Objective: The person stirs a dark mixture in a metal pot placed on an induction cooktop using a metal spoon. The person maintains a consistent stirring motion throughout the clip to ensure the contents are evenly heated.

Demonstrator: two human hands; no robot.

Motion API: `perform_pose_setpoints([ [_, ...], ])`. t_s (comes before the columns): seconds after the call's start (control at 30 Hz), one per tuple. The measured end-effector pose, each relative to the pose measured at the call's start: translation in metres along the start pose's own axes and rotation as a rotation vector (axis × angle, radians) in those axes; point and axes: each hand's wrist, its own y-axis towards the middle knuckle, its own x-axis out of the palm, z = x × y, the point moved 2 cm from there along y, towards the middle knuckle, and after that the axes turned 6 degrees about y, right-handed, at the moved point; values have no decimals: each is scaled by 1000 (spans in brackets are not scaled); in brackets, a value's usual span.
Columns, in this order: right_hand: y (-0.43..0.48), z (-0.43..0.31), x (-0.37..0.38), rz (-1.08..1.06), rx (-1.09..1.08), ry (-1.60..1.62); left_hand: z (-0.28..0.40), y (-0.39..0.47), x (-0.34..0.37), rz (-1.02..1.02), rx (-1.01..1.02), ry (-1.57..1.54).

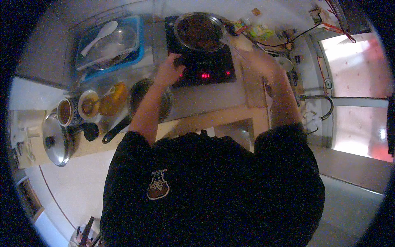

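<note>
A black induction cooktop (213, 66) with red lit digits lies before me. On it sits a round metal pan (177, 34) holding dark brown food (199, 32). My left hand (169, 69) is at the cooktop's left edge, thumb and fingers apart, with nothing visible between them. My right hand (257, 61), blurred, is right of the pan. It grips a thin-handled utensil (236, 49), whose end reaches the pan's right rim; its exact kind is unclear. Under my left forearm stands a dark frying pan (139, 98), partly hidden.
At left are a blue tray (140, 37), a clear container (123, 37) with a white spoon (100, 37) on top, a bowl (89, 105), a patterned mug (64, 111), a yellow-orange item (113, 98) and a metal lid (56, 140). A black cable (284, 43) and packets (260, 31) lie back right.
</note>
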Motion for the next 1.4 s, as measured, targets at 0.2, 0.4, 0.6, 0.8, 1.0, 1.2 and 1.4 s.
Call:
perform_pose_setpoints([
  [0.2,-2,-34,-7,-3,-24,61,10,3,3,-155,-190,-100],
  [0.4,-9,-53,-19,131,-91,71,8,0,4,-126,-182,-80],
  [0.6,-30,-64,-1,4,-151,135,6,0,4,-149,-210,-147],
  [0.8,-10,-31,10,-48,155,77,10,1,2,-123,-119,-154],
  [1.0,-10,-19,-9,-14,-128,97,20,-2,-3,-136,-168,-162],
  [1.2,-11,-67,-9,-72,17,-109,25,0,-7,-88,-107,-47],
  [1.4,6,-58,-1,3,11,-16,24,-2,-5,-2,-28,-13],
])
